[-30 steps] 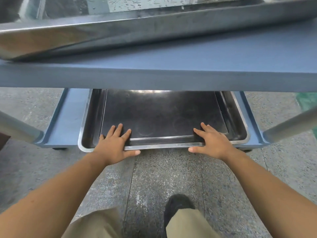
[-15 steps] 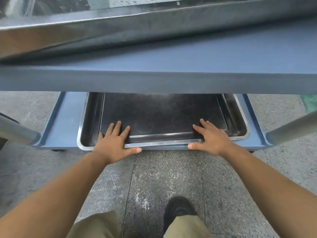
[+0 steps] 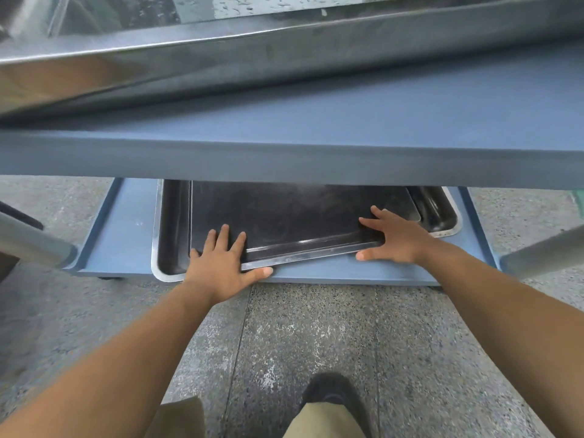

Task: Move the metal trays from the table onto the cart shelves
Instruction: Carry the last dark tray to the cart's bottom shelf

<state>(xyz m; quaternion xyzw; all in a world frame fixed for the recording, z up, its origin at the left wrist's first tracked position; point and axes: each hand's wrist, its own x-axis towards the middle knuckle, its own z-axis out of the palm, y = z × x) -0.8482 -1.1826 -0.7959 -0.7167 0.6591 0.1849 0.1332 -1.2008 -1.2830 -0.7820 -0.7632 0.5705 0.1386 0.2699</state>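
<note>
A dark metal tray [image 3: 297,216] lies on top of a wider shiny metal tray [image 3: 172,229] on the blue bottom shelf [image 3: 126,235] of the cart. My left hand [image 3: 221,263] grips the upper tray's near left corner, fingers on top, thumb under the rim. At the near right corner my right hand [image 3: 398,238] holds it the same way. The upper tray sits skewed, its right end farther in. Another metal tray [image 3: 221,58] rests on the cart's blue upper shelf [image 3: 316,159], which hides the far half of the lower trays.
Grey cart posts stand at the left [image 3: 31,241] and right [image 3: 543,251]. Speckled concrete floor [image 3: 316,343] lies below, with my dark shoe [image 3: 331,390] and khaki trouser legs at the bottom edge.
Both trays have slid farther in under the upper shelf. The upper tray has turned, its right end going deeper, and my right hand moved forward with it.
</note>
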